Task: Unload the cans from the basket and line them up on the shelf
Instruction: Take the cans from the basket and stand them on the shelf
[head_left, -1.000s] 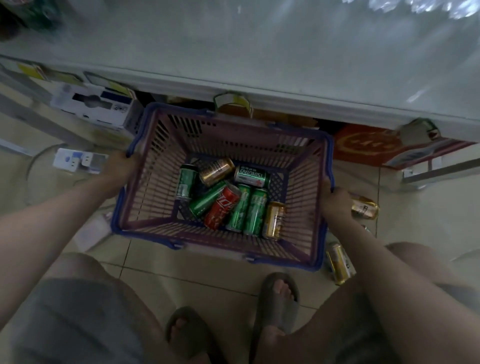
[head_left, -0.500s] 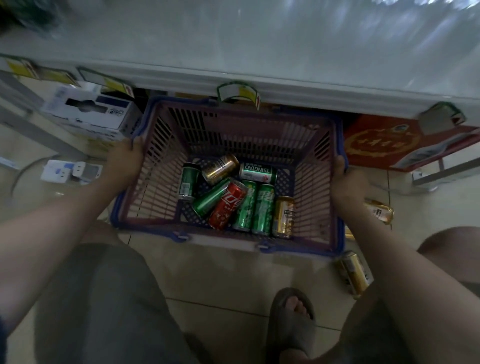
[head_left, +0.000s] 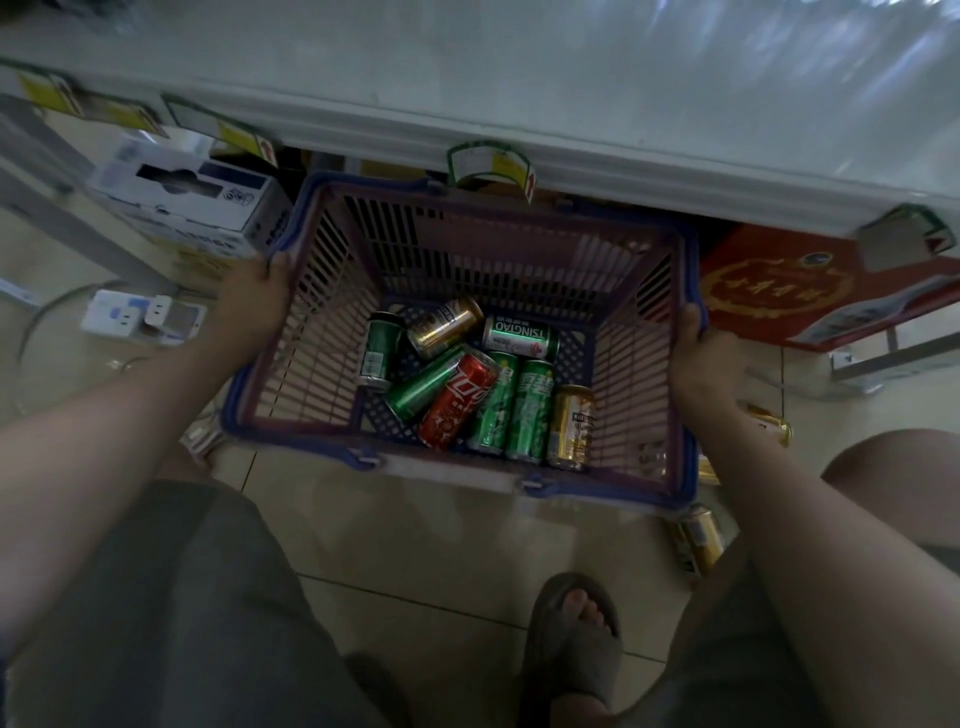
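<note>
A pink basket with a blue rim is held above the tiled floor, just below the front edge of a pale shelf. My left hand grips its left rim and my right hand grips its right rim. Several cans lie on their sides on the basket's bottom: a red cola can, green cans, a green Tsingtao can and gold cans.
Gold cans lie on the floor at the basket's right. A white box and a power strip sit to the left, a red carton under the shelf to the right. My knees and a sandalled foot are below.
The basket has come up and closer to the shelf edge, with both hands still on its rims. The cans inside have barely shifted.
</note>
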